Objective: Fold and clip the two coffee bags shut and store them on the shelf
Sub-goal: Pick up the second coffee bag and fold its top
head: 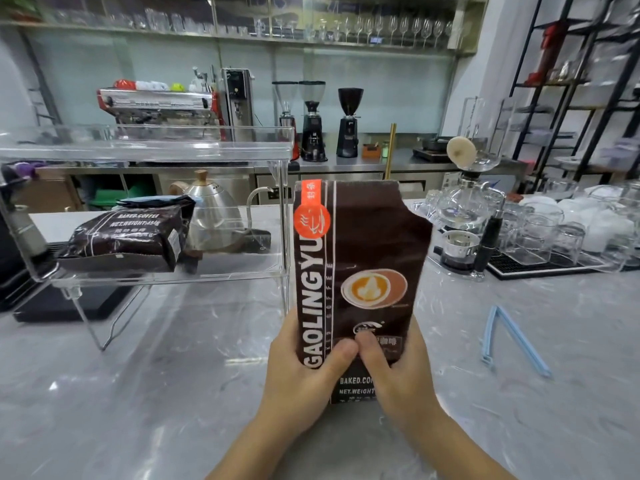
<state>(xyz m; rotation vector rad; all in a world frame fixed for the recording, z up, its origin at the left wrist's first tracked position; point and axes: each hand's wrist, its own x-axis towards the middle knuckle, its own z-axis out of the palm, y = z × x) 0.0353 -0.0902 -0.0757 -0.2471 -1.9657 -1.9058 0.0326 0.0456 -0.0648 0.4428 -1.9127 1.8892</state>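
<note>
Second coffee bag stands upright on the marble counter, near its front edge and about midway along, base down, top flattened and not yet folded or clipped. Left hand wraps the bag's lower left edge, thumb lying across the printed face; right hand wraps the lower right edge, its thumb meeting the left one near the middle of the front. Both hands grip the bag firmly, fingers curled behind where they cannot be seen. First coffee bag lies on its side on the lower tier of the clear acrylic shelf, toward that tier's left end, a blue clip apparently across its folded top, so judged already stored. A pale blue bag clip lies spread open on the counter, off to the right of the held bag and well apart from it. Handling judgement: the bag looks a laminated film, smooth and a little slippery; the filled lower body is firm with some heft, the empty upper part is thin, soft and creasable. Best to steady the bulk low with one hand, take the top edge at both corners for folding, then slide the clip across the fold.
</note>
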